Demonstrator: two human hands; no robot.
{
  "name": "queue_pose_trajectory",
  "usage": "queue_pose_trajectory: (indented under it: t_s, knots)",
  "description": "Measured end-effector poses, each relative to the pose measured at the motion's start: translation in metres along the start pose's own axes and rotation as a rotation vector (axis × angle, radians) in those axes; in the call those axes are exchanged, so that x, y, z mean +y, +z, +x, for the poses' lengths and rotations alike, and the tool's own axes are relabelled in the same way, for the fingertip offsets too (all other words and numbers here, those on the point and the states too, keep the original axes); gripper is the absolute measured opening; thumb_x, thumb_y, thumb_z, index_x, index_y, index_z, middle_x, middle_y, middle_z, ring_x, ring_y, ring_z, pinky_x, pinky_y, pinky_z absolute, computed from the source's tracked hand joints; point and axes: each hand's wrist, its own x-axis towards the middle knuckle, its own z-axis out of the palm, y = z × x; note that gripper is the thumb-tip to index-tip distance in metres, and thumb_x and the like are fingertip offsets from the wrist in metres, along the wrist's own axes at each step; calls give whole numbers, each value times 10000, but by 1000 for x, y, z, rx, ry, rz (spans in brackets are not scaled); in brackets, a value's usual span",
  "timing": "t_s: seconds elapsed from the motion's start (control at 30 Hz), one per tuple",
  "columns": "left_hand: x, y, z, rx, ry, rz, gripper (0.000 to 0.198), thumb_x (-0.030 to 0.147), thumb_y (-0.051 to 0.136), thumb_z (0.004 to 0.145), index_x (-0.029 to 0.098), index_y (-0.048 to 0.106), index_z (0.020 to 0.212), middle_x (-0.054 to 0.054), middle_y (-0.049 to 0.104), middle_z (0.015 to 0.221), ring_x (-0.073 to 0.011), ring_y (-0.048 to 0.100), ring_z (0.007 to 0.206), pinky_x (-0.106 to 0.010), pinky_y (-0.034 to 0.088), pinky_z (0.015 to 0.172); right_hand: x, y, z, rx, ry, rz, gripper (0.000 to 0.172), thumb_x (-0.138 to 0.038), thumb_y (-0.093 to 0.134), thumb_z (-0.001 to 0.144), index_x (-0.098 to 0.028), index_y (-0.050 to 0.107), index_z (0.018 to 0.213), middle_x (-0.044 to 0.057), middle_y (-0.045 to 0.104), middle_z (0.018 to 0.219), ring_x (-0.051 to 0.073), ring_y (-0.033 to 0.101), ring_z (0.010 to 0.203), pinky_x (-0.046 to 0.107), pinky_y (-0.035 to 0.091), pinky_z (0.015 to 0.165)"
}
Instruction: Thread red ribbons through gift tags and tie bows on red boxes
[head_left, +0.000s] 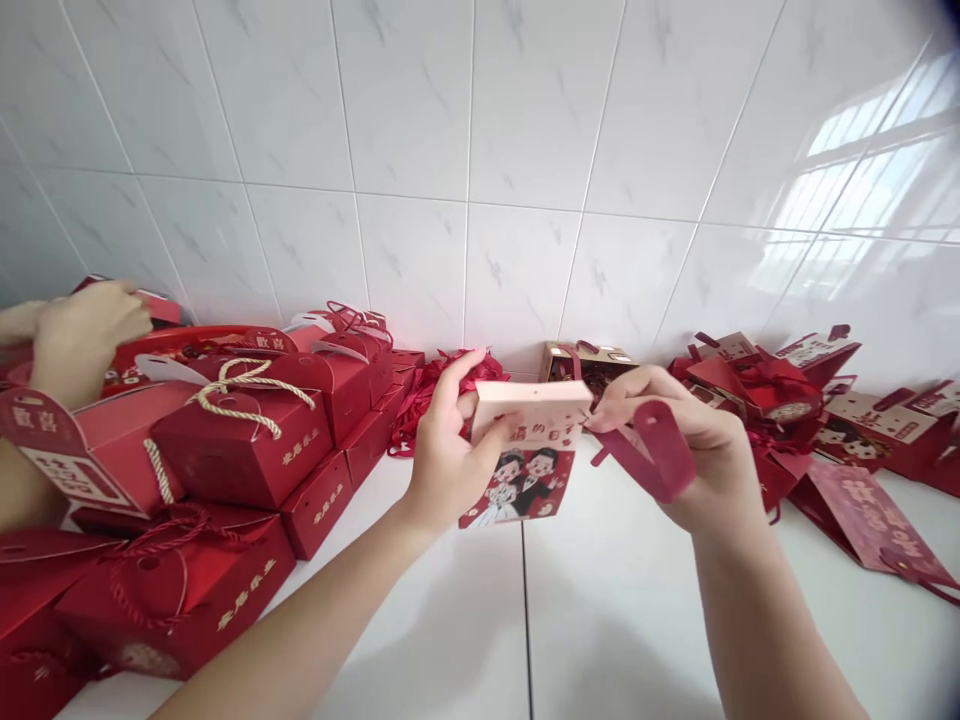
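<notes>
Above the white tabletop, my left hand (454, 450) holds a small gift box (525, 490) by its left side, thumb on the front. The box has a pale pink top edge, lettering and a cartoon bride and groom on red. My right hand (697, 460) is closed at the box's upper right corner, pinching a dark red strap (664, 450). The strap loops over the fingers, its short end hanging beside the box. Whether its tip enters a hole in the box is too small to tell.
Red gift boxes (232, 450) with cords are stacked on the left, where another person's hands (94, 325) reach in. Red straps (442, 390) lie by the tiled wall (412, 130), near an open box (589, 358). Printed bags (874, 515) crowd the right.
</notes>
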Motion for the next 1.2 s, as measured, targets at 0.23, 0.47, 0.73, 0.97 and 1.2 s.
queue_pose_trajectory:
  t_s: [0.23,0.47,0.73,0.97,1.2]
  knots:
    - [51,33,12,-13,355,-27,110,146,682,845,208,669,934,1,738,872,-104,692,771,-180,555,693,-7,12,-7,314,-59,10,256,-27,633,812,-264,724,843,48,499,1412,275,531,1271,487,488,1017]
    - [49,38,9,6,493,30,59,158,687,842,208,677,870,-23,718,962,-160,645,1038,-272,531,905,-10,17,-9,347,-149,-2,246,-48,636,799,-273,723,847,39,538,1336,291,504,1285,473,534,957]
    - [48,43,5,75,435,-30,64,143,637,870,203,618,860,46,715,672,-84,655,591,-180,524,565,-18,25,-13,364,-29,-120,206,-99,606,847,-287,684,882,82,644,1080,305,468,1300,590,457,1015]
    - [47,43,4,124,461,11,62,147,646,866,205,625,869,59,693,649,-81,660,624,-179,516,595,-17,25,-16,346,8,-113,203,-89,633,829,-269,703,892,98,543,1285,317,408,1366,506,530,943]
    - [46,44,5,140,488,25,84,119,647,861,199,623,867,52,709,691,-83,666,636,-185,525,609,-16,28,-15,365,-6,-106,168,-105,625,834,-253,686,885,108,562,1196,318,446,1332,474,580,853]
